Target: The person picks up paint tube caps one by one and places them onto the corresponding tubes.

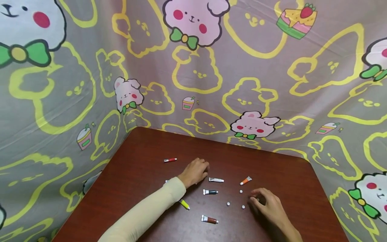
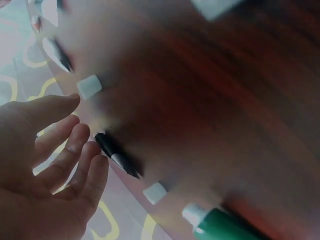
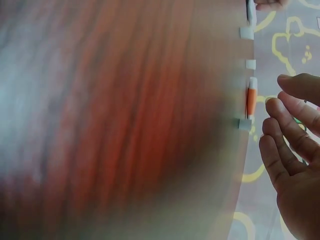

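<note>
Near 3 caps (image 1: 243,207), right hand (image 1: 271,205) relaxed; left hand (image 1: 194,172) relaxed, sleeve (image 1: 145,215) overlapping yellow tube (image 1: 185,204).

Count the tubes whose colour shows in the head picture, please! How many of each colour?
Red tube: 1
Orange tube: 1
Yellow tube: 1
Brown tube: 1
Whitish tube: 1
Dark tube: 1
Total: 6

Three small white pieces (image 1: 243,207) lie apart, nearer the table's (image 1: 145,144) right edge than left — a pale tube (image 1: 216,180), flat, nearer the far edge.
</note>
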Action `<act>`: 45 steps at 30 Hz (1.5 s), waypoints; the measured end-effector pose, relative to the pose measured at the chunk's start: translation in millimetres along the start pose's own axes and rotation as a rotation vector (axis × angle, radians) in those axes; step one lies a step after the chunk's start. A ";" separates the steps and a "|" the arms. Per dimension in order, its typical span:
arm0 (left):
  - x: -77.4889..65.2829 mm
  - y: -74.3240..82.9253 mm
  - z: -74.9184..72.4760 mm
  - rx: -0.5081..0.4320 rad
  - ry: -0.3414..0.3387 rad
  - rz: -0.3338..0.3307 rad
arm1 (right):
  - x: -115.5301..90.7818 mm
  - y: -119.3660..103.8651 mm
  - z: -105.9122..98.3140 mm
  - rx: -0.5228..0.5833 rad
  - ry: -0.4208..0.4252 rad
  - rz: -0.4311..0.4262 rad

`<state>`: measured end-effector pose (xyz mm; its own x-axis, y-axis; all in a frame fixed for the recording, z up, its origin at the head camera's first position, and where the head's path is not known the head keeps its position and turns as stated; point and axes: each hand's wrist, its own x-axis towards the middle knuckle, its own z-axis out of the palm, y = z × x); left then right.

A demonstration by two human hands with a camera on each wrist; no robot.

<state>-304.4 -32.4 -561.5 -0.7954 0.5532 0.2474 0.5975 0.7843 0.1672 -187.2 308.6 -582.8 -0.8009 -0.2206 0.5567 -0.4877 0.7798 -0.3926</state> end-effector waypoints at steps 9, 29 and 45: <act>0.2 -9.8 -3.3 0.054 0.115 -0.041 | -5.5 11.0 -11.5 -0.029 0.000 0.025; -6.7 -16.1 -4.7 0.137 0.111 -0.143 | -9.5 17.2 -19.9 -0.086 -0.103 0.123; -10.5 -15.8 2.0 0.095 0.141 -0.101 | -13.0 14.5 -9.2 -0.137 -0.134 0.193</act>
<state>-305.7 -50.1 -568.7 -0.8246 0.4307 0.3666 0.4977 0.8605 0.1084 -180.7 328.2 -589.0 -0.9178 -0.1289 0.3756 -0.2773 0.8851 -0.3738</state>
